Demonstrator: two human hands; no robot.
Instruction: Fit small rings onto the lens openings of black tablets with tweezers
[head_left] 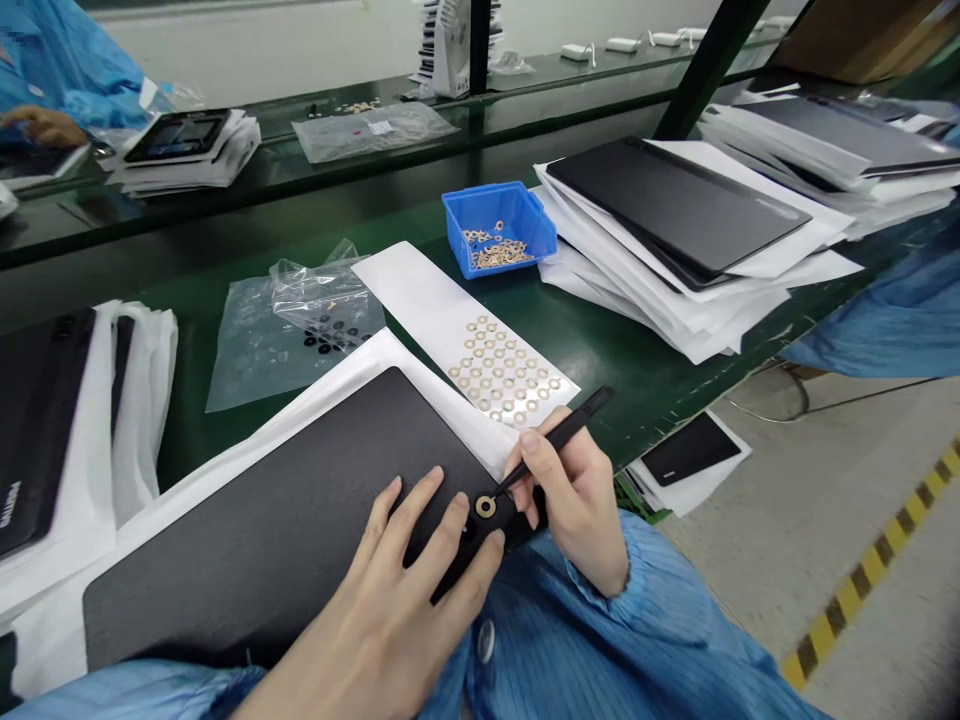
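Observation:
A dark tablet back cover (pixel 285 500) lies on white sheets in front of me. My left hand (pixel 397 590) rests on it with fingers spread, its fingertips near the corner. In that corner sits a small gold ring sticker (pixel 486 506) on a round camera spot. My right hand (pixel 574 490) is closed around black tweezers (pixel 566 428), whose tip touches the ring's edge. Just beyond, a white backing sheet (pixel 420 290) carries rows of the same gold rings.
Behind the sheet stands a blue bin (pixel 499 230) of loose gold rings. Plastic bags (pixel 262 340) with black round parts lie left of it. Paper-interleaved tablet stacks (pixel 675 210) stand right and left. A co-worker's hand (pixel 45 127) is at far left.

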